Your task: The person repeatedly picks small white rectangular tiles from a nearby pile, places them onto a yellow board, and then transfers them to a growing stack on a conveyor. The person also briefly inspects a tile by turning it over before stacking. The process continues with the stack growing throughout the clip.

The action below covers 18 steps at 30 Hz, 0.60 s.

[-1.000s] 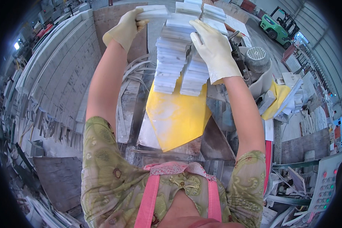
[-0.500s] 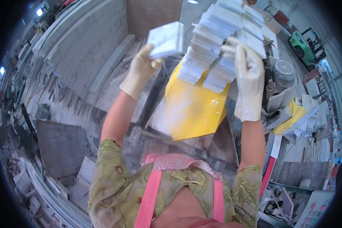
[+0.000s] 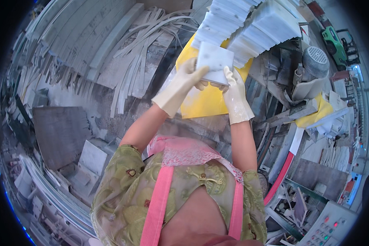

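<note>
A square white tile [image 3: 214, 61] is clamped between the gloved left hand [image 3: 180, 84] and right hand [image 3: 233, 92]. It is held just near of the stacked white tiles [image 3: 250, 24], above a yellow sheet [image 3: 201, 102].

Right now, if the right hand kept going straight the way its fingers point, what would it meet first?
Probably the tile stacks. The right hand, holding a tile with the left hand, points up toward them; depth is unclear.

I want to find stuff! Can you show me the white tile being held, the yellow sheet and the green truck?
white tile [image 3: 214, 61], head view, middle of its flat face.
yellow sheet [image 3: 203, 102], head view, lower part under the hands.
green truck [image 3: 334, 41], head view, its green body.
</note>
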Motion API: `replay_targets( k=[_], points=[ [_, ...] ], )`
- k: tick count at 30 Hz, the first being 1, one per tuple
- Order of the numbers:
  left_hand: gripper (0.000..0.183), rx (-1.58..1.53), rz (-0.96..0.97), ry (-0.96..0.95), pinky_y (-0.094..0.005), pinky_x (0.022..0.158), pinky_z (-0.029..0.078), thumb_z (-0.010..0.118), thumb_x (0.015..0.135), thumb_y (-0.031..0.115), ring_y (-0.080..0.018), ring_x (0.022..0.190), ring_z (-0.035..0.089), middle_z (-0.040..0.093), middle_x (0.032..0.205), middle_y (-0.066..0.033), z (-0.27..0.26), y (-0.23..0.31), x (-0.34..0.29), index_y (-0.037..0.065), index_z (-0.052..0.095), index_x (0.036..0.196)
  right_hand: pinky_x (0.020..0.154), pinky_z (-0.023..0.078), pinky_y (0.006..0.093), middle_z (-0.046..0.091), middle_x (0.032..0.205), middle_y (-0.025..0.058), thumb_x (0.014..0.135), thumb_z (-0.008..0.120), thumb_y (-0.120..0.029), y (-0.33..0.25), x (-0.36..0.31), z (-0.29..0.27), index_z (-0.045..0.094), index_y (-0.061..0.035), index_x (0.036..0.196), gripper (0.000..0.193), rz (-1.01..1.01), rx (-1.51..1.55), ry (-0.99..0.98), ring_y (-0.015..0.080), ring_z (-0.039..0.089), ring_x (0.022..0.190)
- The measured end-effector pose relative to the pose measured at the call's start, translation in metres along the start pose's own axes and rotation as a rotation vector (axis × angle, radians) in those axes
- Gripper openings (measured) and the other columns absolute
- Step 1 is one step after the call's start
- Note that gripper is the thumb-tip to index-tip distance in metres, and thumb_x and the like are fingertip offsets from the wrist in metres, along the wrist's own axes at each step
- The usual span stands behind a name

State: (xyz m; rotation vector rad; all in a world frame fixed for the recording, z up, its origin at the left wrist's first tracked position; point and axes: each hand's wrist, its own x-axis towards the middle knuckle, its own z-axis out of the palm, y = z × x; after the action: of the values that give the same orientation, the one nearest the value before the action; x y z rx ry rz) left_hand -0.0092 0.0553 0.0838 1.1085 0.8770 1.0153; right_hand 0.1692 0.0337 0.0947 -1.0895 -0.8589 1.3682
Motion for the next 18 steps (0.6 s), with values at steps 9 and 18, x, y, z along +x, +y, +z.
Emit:
replay_targets(
  k=[9, 18],
  points=[
    [0.054, 0.014, -0.103, -0.043, -0.0284, 0.061, 0.055, 0.058, 0.098, 0.049, -0.0173, 0.062, 0.068, 0.072, 0.084, -0.0129, 0.021, 0.011, -0.023, -0.004, 0.065, 0.109, 0.062, 0.049, 0.0269, 0.068, 0.103, 0.0079, 0.106, 0.053, -0.038, 0.038, -0.024, -0.043, 0.058, -0.0033, 0.121, 0.038, 0.118, 0.328, -0.078, 0.0151, 0.063, 0.074],
    [0.056, 0.049, -0.163, -0.012, -0.0251, 0.052, 0.045, 0.057, 0.099, 0.056, -0.0111, 0.051, 0.056, 0.062, 0.063, -0.0025, 0.001, 0.006, 0.005, 0.006, 0.065, 0.075, 0.067, 0.064, 0.0344, 0.065, 0.112, 0.0089, 0.106, 0.054, -0.026, 0.038, -0.039, -0.038, 0.056, -0.0012, 0.125, 0.032, 0.099, 0.236, -0.05, 0.0202, 0.071, 0.092]
  ],
)
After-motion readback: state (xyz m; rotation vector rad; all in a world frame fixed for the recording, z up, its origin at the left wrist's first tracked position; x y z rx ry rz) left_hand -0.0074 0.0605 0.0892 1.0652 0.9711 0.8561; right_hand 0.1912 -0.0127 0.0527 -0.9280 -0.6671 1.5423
